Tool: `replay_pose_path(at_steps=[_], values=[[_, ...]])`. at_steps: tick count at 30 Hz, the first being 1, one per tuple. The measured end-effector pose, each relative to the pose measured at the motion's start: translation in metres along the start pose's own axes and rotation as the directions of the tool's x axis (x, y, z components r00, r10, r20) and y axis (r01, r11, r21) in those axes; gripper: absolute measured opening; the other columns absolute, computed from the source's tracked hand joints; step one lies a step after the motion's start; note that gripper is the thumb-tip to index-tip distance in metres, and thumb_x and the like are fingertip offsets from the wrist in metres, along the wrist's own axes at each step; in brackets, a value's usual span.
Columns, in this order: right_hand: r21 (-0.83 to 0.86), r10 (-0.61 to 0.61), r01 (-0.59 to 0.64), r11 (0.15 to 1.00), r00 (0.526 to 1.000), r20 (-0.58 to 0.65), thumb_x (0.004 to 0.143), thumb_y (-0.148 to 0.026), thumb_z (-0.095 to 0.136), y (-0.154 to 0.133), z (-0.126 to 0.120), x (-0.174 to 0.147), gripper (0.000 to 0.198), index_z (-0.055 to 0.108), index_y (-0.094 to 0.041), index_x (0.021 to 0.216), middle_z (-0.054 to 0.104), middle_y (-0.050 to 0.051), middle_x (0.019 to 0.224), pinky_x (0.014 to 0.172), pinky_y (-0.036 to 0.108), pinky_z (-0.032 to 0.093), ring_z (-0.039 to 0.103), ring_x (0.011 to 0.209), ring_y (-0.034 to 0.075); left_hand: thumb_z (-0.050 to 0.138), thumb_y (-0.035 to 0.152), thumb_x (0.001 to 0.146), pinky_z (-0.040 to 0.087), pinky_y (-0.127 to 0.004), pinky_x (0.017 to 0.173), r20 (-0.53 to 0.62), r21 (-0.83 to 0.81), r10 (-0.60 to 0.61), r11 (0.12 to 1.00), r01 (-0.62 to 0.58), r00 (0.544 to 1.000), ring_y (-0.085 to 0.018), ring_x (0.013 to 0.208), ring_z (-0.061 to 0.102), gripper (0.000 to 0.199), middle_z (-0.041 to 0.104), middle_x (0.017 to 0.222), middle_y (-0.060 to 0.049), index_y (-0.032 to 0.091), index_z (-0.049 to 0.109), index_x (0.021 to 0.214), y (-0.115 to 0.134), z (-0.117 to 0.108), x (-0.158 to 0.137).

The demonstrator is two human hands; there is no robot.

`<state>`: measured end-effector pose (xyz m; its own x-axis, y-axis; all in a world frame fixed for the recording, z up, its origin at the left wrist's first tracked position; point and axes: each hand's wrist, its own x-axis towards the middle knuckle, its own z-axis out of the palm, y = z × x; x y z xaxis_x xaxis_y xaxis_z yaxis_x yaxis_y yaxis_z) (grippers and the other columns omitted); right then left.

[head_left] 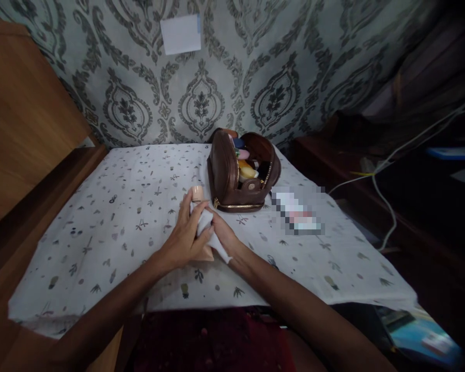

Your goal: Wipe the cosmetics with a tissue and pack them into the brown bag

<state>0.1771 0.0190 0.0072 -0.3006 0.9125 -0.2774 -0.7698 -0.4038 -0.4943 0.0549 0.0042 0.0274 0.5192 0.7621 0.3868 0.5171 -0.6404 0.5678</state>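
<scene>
Both hands meet over the table in front of the bag. My left hand (181, 236) is closed around a peach-coloured cosmetic tube (197, 194); its cap shows above the fingers and its flat end below the palm. My right hand (223, 233) is closed on a white cloth (219, 249), pressed against the tube's right side. Most of the tube's middle is hidden by cloth and fingers. Just behind the hands stands a brown makeup bag (225, 178), unzipped, with several cosmetics inside, among them a yellow-lidded item (248, 172).
A patterned white cloth covers the table (112, 227). Right of the bag lies a pixelated, blurred-out item (298, 212). A wooden panel (31, 119) rises on the left. White cables (387, 206) hang at the right, and a paper (181, 34) is on the wall.
</scene>
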Motion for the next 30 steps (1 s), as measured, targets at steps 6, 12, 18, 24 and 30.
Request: replay_pose_path(at_steps=[6,12,18,24,30], values=[[0.083,0.018,-0.018,0.996,1.000,0.005,0.090,-0.034,0.067,-0.005,0.002,-0.007,0.024,0.067,-0.019,0.108,0.077,0.002,0.084,0.076,0.033,0.059,0.072,0.078,0.020,0.039,0.026,0.100,0.046,-0.048,0.110,-0.045,-0.091,-0.140,0.987,0.135,0.989,-0.026,0.136,0.053,0.052,0.050,0.150,-0.018,0.019,0.028,0.149,-0.013,-0.019,0.000],[0.007,0.052,-0.052,0.999,0.999,-0.001,0.090,-0.034,0.069,-0.002,0.002,-0.010,0.018,0.067,-0.017,0.094,0.072,0.000,0.072,0.057,0.024,0.056,0.064,0.058,0.014,0.052,0.020,0.092,0.057,-0.037,0.084,-0.270,0.048,-0.194,0.975,0.215,0.943,-0.022,0.091,0.070,0.026,0.072,0.102,-0.007,0.020,0.054,0.117,-0.024,-0.039,0.024],[0.054,-0.019,0.020,0.998,0.999,-0.031,0.084,-0.028,0.074,0.003,0.001,-0.005,0.016,0.068,-0.019,0.096,0.073,-0.001,0.075,0.067,0.027,0.059,0.067,0.066,0.015,0.049,0.015,0.091,0.054,-0.036,0.092,-0.292,0.180,0.015,0.983,0.040,0.956,-0.020,0.101,0.061,0.032,0.058,0.114,-0.009,0.019,0.064,0.120,-0.019,-0.027,0.028],[0.077,-0.068,0.068,0.995,0.998,-0.006,0.081,-0.032,0.076,-0.002,-0.001,-0.003,0.021,0.065,-0.022,0.096,0.075,0.001,0.080,0.075,0.035,0.060,0.071,0.082,0.022,0.041,0.014,0.094,0.054,-0.042,0.099,-0.017,0.163,0.041,0.986,-0.038,0.999,-0.025,0.115,0.058,0.052,0.049,0.130,-0.015,0.018,0.045,0.146,0.003,-0.022,-0.002],[0.014,-0.023,0.024,1.000,0.997,-0.078,0.083,-0.045,0.074,-0.016,-0.012,-0.001,0.027,0.064,-0.020,0.090,0.069,0.000,0.066,0.063,0.031,0.059,0.068,0.066,0.019,0.037,0.003,0.089,0.056,-0.043,0.098,0.140,0.220,0.083,0.969,-0.113,0.987,-0.027,0.127,0.054,0.069,0.045,0.142,-0.016,0.024,0.032,0.154,0.016,-0.018,-0.051]])
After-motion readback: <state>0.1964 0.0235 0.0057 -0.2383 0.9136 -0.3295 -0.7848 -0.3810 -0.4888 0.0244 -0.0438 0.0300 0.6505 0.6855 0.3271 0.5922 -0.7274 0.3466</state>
